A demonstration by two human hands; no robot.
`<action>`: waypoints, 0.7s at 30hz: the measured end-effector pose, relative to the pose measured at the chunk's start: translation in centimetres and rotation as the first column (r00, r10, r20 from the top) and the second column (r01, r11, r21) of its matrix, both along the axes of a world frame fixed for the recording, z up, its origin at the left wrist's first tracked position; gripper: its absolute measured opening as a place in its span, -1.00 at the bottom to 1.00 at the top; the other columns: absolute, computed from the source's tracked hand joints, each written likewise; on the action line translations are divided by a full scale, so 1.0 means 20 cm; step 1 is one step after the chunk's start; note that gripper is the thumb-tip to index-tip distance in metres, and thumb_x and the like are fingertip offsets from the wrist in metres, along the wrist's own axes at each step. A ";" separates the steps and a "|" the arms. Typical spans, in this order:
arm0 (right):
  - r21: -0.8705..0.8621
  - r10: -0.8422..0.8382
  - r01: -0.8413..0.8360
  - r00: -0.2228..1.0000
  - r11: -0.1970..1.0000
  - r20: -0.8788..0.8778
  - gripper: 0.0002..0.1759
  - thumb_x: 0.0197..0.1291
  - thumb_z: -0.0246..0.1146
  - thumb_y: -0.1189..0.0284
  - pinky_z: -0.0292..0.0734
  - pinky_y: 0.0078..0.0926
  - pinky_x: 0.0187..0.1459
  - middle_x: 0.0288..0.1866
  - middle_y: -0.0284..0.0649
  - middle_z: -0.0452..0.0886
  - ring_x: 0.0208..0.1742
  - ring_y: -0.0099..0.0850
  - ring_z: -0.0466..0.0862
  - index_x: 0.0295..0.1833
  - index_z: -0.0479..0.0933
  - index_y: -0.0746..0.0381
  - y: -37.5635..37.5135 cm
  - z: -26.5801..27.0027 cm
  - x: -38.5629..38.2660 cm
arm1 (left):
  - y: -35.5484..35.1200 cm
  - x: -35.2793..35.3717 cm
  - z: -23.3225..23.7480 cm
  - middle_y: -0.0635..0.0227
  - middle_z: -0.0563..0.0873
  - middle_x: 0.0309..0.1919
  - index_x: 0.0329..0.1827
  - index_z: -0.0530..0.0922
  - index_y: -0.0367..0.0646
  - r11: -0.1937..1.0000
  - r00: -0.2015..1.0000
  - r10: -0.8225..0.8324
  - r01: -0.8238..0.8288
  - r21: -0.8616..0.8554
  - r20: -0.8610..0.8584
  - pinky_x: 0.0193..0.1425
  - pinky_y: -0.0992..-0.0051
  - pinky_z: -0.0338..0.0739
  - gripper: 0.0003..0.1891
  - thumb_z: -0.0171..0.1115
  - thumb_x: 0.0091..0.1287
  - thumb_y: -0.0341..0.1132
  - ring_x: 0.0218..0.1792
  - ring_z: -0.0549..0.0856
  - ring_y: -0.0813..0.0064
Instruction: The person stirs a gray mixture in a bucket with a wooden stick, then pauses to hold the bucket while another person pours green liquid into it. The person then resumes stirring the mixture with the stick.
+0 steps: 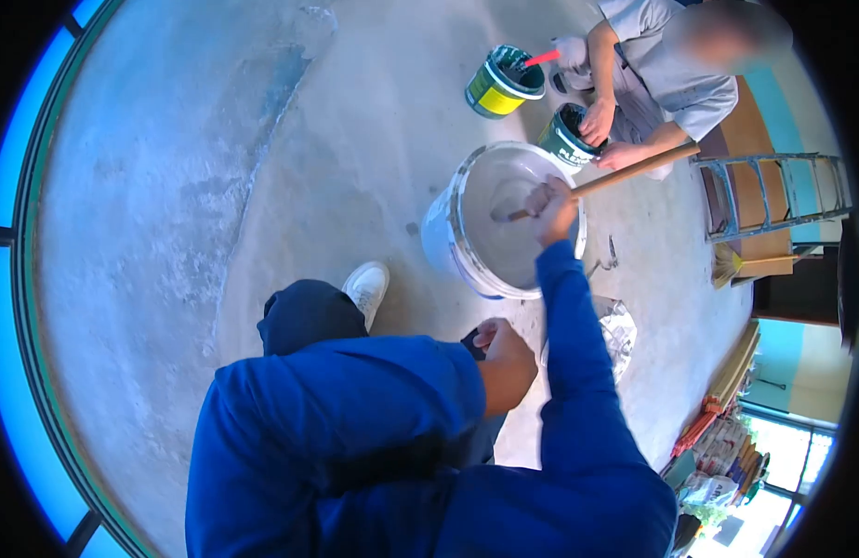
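Note:
My right hand [552, 212] is closed around a long wooden stick [639, 170]. The stick's lower end dips into grey, creamy liquid [513, 246] inside a large white bucket [445, 244], whose rim is smeared. My left hand [508, 361] rests by my knee with its fingers curled in. Something dark shows at its fingertips, and I cannot make out whether it is held or is my trouser leg. Beyond the bucket, a co-worker in a light shirt [653, 56] crouches with both hands at a dark green bucket [564, 139].
Another green bucket with a yellow label [499, 98] has a red-handled tool [541, 58] in it. A white bag [617, 337] lies right of my knee. At the right are a ladder [769, 191], a broom [727, 265] and stacked materials [718, 446]. Bare concrete floor [169, 232] spreads leftward.

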State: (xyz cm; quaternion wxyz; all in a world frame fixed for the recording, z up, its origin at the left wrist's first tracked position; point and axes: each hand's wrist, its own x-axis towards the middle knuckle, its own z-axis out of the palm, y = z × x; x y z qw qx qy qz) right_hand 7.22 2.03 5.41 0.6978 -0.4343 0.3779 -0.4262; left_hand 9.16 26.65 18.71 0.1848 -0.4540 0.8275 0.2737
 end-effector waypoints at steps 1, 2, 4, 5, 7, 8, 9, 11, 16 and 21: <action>0.099 0.024 -0.017 0.997 0.995 -0.069 -0.62 0.21 0.09 0.34 -0.04 -0.51 -0.74 -0.80 -0.46 0.06 -0.84 -0.53 0.05 -0.63 0.15 0.02 -0.06 0.05 -0.10 | 0.00 0.02 -0.01 0.12 0.68 -0.20 -0.13 0.68 -0.14 0.999 0.999 0.009 -0.010 -0.041 -0.045 -0.14 0.06 0.40 -0.72 0.29 0.08 -0.30 -0.23 0.67 0.10; 0.076 0.015 -0.004 0.990 0.997 -0.140 -0.60 0.21 0.10 0.33 -0.02 -0.52 -0.77 -0.80 -0.45 0.10 -0.85 -0.53 0.09 -0.65 0.15 0.02 -0.16 0.10 -0.18 | -0.01 0.01 -0.02 0.12 0.68 -0.20 -0.13 0.68 -0.14 0.999 0.999 0.029 -0.030 -0.034 -0.037 -0.15 0.06 0.40 -0.72 0.28 0.08 -0.30 -0.23 0.66 0.10; -0.128 -0.189 0.154 0.919 0.980 -0.345 -0.67 0.19 0.09 0.32 0.05 -0.51 -0.80 -0.80 -0.45 0.15 -0.85 -0.56 0.16 -0.63 0.34 0.09 -0.45 0.21 -0.25 | -0.03 0.01 -0.05 0.11 0.69 -0.21 -0.12 0.68 -0.14 0.996 0.996 0.086 -0.086 -0.018 -0.012 -0.15 0.06 0.40 -0.71 0.28 0.09 -0.30 -0.24 0.66 0.10; -0.366 -0.323 0.193 0.885 0.910 -0.336 -0.71 0.18 0.11 0.33 0.07 -0.53 -0.78 -0.78 -0.44 0.20 -0.83 -0.57 0.18 -0.59 0.38 0.13 -0.49 0.31 -0.19 | -0.03 0.03 -0.04 0.11 0.69 -0.21 -0.12 0.68 -0.14 0.994 0.995 0.100 -0.100 -0.032 0.001 -0.14 0.06 0.40 -0.71 0.27 0.09 -0.30 -0.24 0.67 0.10; -0.357 -0.327 0.281 0.942 0.891 -0.073 -0.70 0.17 0.12 0.34 0.09 -0.51 -0.72 -0.76 -0.40 0.26 -0.79 -0.54 0.25 -0.61 0.32 0.11 -0.63 0.34 -0.08 | 0.01 0.04 -0.02 0.11 0.70 -0.21 -0.11 0.68 -0.14 0.995 0.995 0.095 -0.094 -0.041 0.017 -0.13 0.06 0.40 -0.71 0.26 0.10 -0.31 -0.24 0.67 0.09; -0.358 -0.353 0.309 0.934 0.881 -0.061 -0.69 0.17 0.12 0.36 0.07 -0.48 -0.72 -0.77 -0.41 0.24 -0.79 -0.53 0.26 -0.61 0.29 0.10 -0.61 0.34 -0.01 | 0.01 0.03 -0.03 0.10 0.70 -0.21 -0.10 0.68 -0.15 0.996 0.996 0.084 -0.083 -0.017 0.022 -0.13 0.06 0.40 -0.71 0.26 0.10 -0.31 -0.24 0.67 0.09; -0.362 -0.358 0.344 0.933 0.866 0.030 -0.71 0.14 0.16 0.37 0.08 -0.48 -0.72 -0.76 -0.40 0.24 -0.79 -0.51 0.26 -0.59 0.29 0.10 -0.70 0.16 0.01 | 0.00 0.03 -0.03 0.10 0.70 -0.21 -0.09 0.68 -0.15 0.997 0.996 0.079 -0.079 0.003 0.028 -0.12 0.06 0.40 -0.71 0.26 0.10 -0.32 -0.24 0.67 0.09; -0.342 -0.608 0.548 0.789 0.763 -0.093 -0.69 0.20 0.10 0.30 0.18 -0.48 -0.71 -0.74 -0.35 0.26 -0.78 -0.49 0.31 -0.58 0.28 0.10 -0.34 0.10 0.14 | 0.00 0.01 -0.03 0.10 0.70 -0.21 -0.09 0.68 -0.16 0.997 0.997 0.067 -0.068 0.026 0.023 -0.12 0.06 0.40 -0.70 0.27 0.10 -0.32 -0.24 0.67 0.09; 0.049 -0.029 0.038 0.984 0.998 -0.175 -0.61 0.21 0.07 0.35 -0.01 -0.52 -0.75 -0.80 -0.46 0.06 -0.82 -0.54 0.09 -0.65 0.15 0.04 -0.13 0.04 -0.17 | -0.02 0.03 0.01 0.11 0.69 -0.22 -0.09 0.67 -0.18 0.998 0.999 0.046 -0.046 -0.035 -0.013 -0.14 0.05 0.39 -0.69 0.29 0.09 -0.32 -0.25 0.66 0.09; -0.373 -0.396 0.293 0.887 0.880 -0.236 -0.69 0.22 0.07 0.36 0.08 -0.45 -0.75 -0.77 -0.32 0.31 -0.82 -0.48 0.24 -0.58 0.39 0.19 -0.53 0.24 -0.12 | -0.02 0.02 -0.06 0.09 0.68 -0.22 -0.10 0.67 -0.19 0.995 0.995 0.101 -0.102 0.013 0.016 -0.16 0.05 0.39 -0.70 0.29 0.09 -0.33 -0.27 0.66 0.08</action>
